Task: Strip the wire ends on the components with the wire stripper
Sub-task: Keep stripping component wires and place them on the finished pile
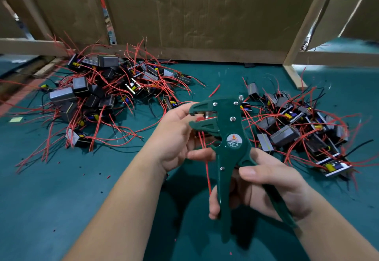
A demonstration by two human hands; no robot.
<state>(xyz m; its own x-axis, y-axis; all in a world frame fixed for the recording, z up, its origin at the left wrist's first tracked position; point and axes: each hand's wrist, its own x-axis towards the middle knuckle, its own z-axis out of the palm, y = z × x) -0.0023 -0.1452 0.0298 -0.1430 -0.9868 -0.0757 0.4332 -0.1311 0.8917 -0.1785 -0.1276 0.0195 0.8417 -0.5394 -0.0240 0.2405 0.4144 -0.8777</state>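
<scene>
Head view: at centre frame your right hand [266, 189] clenches the wire stripper [231, 137] handles, and your left hand [174, 137] pinches a red wire [207, 170] at its jaws. Components lie in a left heap [102, 92] and a right heap [297, 129].

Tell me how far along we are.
Done: red insulation scraps on the teal mat suggest some ends stripped. In hand: right hand grips the green wire stripper; left hand holds a red wire at its head. Left: two piles of boxy components; unclear which is finished.

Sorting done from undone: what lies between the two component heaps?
Head view: bare teal mat farther back; nearer, the green-handled wire stripper gripped by the right hand, left hand holding a red wire at its jaws.
</scene>
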